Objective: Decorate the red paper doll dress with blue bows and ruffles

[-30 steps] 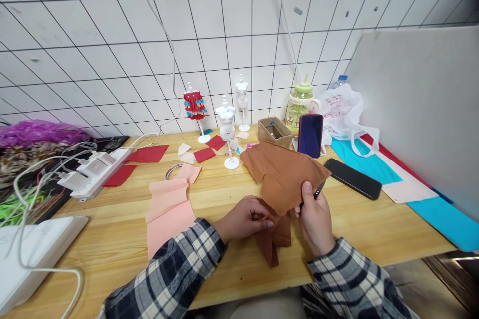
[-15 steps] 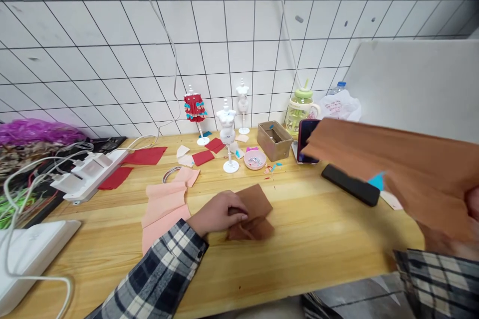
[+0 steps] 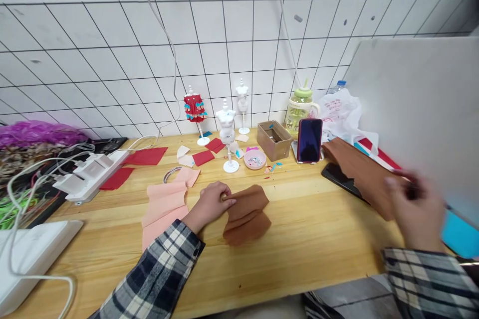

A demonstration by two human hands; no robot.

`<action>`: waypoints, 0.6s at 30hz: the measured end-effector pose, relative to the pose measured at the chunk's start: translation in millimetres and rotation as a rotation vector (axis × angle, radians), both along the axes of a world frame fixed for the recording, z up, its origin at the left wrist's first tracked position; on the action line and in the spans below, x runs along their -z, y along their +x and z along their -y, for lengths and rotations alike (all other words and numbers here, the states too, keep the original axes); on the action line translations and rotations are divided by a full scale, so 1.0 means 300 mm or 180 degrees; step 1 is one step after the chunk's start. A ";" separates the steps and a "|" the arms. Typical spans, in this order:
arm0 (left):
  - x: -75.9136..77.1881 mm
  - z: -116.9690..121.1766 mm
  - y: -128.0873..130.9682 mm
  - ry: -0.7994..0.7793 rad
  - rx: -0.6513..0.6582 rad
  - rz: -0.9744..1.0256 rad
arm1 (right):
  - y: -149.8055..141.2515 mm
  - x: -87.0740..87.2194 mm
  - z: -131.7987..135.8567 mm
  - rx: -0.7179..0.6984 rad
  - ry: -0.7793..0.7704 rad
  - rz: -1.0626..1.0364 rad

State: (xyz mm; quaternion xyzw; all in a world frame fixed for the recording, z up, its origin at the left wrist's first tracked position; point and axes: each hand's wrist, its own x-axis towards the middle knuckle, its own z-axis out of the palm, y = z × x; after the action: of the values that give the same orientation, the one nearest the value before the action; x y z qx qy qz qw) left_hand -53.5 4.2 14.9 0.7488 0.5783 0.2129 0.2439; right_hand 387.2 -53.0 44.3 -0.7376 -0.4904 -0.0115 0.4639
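My left hand pinches the left edge of a small brown crinkled piece, thin like cloth or crepe paper, which spreads out on the table with a fold across it. At the right, a larger brown sheet of the same look, with a ragged edge, lies partly over a black flat object. My right hand is at this sheet's near right end, smeared by motion; whether its fingers still grip the sheet is unclear. Pink pieces lie left of my left hand.
Three small white mannequin stands are at the back, one in a red ruffled dress, one bare nearer. Around them are a pink dish, a cardboard box, a phone and a green-lidded jug. A power strip lies left.
The larger brown sheet has come down from the air onto the right side of the table, uncovering the phone. The small brown piece has unfolded somewhat; my left hand has shifted slightly left.
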 end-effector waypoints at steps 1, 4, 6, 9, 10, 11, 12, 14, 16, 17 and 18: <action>-0.003 -0.001 0.002 -0.0183 0.0067 0.0399 | -0.067 -0.014 -0.022 -0.0463 -0.0270 -0.0126; -0.020 0.004 0.009 -0.0901 0.0233 0.1559 | -0.310 -0.043 -0.093 -0.2031 -0.0819 -0.0303; -0.030 0.010 0.013 -0.1277 0.0304 0.2029 | -0.468 -0.043 -0.141 -0.2726 -0.1051 -0.0480; -0.029 0.014 0.014 -0.1368 0.0095 0.2505 | -0.644 -0.004 -0.208 -0.3455 -0.1551 -0.0783; -0.026 0.014 0.012 -0.1326 -0.0052 0.2645 | -0.683 0.018 -0.225 -0.3658 -0.1701 -0.0838; -0.023 0.014 0.010 -0.1292 -0.0187 0.2792 | -0.712 0.041 -0.239 -0.3694 -0.1711 -0.0989; -0.021 0.014 0.007 -0.1288 -0.0261 0.2963 | -0.732 0.064 -0.248 -0.3701 -0.1670 -0.1222; -0.020 0.018 0.004 -0.1361 -0.0144 0.3360 | -0.749 0.103 -0.256 -0.3651 -0.1490 -0.1718; -0.024 0.026 0.004 -0.1610 0.0254 0.3556 | -0.742 0.128 -0.256 -0.3477 -0.1267 -0.2293; -0.028 0.029 0.005 -0.1787 0.0444 0.3514 | -0.733 0.135 -0.258 -0.3347 -0.1167 -0.2552; -0.033 0.032 0.006 -0.1978 0.0588 0.3401 | -0.721 0.139 -0.261 -0.3214 -0.1088 -0.2763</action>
State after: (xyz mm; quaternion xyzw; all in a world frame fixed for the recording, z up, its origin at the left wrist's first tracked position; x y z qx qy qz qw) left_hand -51.6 -5.5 24.8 0.4799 0.3442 0.3579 0.7233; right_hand 170.9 25.3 2.5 -0.4194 -0.5388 0.5801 0.4441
